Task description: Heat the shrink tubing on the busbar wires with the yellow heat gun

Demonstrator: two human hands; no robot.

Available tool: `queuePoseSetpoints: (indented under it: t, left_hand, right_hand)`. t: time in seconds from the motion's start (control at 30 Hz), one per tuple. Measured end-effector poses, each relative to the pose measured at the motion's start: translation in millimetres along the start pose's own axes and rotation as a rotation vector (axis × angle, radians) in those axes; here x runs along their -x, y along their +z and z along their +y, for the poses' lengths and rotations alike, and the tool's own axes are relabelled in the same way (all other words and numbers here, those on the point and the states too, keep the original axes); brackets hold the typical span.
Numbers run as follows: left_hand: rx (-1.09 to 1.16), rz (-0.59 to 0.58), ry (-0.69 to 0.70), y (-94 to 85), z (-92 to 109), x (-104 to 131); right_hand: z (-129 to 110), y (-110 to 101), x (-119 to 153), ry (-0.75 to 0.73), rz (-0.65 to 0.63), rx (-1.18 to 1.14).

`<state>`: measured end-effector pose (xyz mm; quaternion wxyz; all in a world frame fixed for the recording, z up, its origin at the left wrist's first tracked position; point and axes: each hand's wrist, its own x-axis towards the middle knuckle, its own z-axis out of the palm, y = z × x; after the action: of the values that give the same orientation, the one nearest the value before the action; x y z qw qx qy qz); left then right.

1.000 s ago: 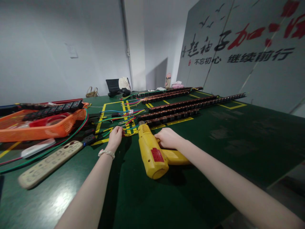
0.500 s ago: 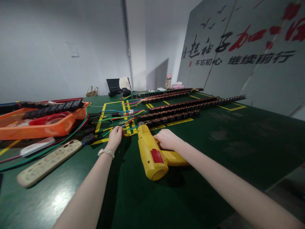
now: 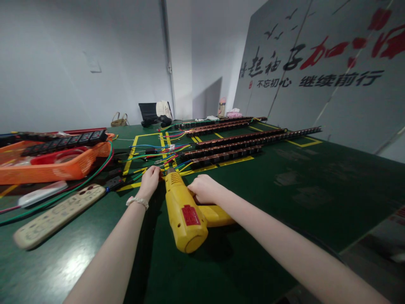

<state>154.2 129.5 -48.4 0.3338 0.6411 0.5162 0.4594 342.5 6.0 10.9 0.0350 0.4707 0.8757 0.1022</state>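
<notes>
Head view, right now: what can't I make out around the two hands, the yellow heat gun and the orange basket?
All in the head view:
Left hand: what its fingertips hold near the coloured wires; masked by the hand, too small.
Right hand: its finger placement on the yellow heat gun; hidden by the hand itself.
Handle: its far end; behind the right forearm.
Red label: its print; too small.
Orange basket: its left end; cut off by the picture's edge.
</notes>
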Motion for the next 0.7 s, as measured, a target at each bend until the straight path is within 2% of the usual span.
queuePoseSetpoints:
  t: [0.17, 0.27, 0.7]
  left_hand:
    - [-0.143, 0.024, 0.088, -2.9, -2, -2]
    - [-0.146, 0.011, 0.121, -4.9, -3, -2]
    - [-0.125, 0.000, 0.111, -6.3, 0, 0]
  right_hand:
    - [-10, -3, -12, -0.048, -0.013, 0.020]
    - [-13, -6, -17, -0.056, -0.004, 0.019]
    - [-14, -10, -16, -0.052, -0.002, -0.001]
